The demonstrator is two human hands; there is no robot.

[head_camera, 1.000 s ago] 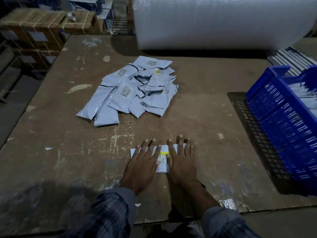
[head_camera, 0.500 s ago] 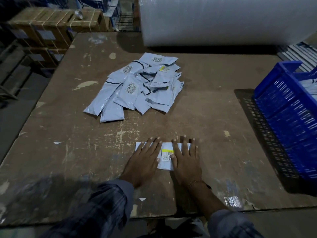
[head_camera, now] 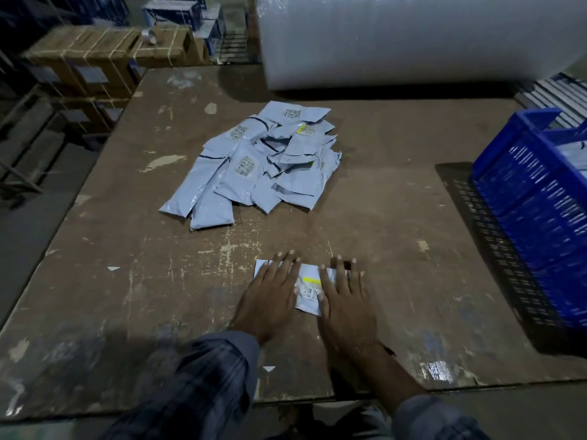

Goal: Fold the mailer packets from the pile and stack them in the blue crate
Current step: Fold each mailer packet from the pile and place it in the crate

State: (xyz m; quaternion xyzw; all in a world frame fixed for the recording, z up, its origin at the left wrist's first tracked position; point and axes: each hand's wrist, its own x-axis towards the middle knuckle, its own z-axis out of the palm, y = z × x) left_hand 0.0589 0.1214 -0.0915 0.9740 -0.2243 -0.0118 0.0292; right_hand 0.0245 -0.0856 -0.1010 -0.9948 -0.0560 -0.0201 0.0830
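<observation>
Your left hand [head_camera: 270, 293] and right hand [head_camera: 344, 296] lie flat, fingers straight, pressing a glossy grey plastic mailer packet [head_camera: 309, 289] at lower centre. Its long axis runs left-right across the scuffed wooden table [head_camera: 127, 281].

blue crate [head_camera: 540, 198] cut off right, packet [head_camera: 309, 292] mostly covered

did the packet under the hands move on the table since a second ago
No. The packet stays flat under both hands, the same way off the white scrap and the pile; only the camera shifted.

Grey packet [head_camera: 307, 292] flat; pile [head_camera: 258, 165] beyond; crate [head_camera: 540, 198] right.
</observation>
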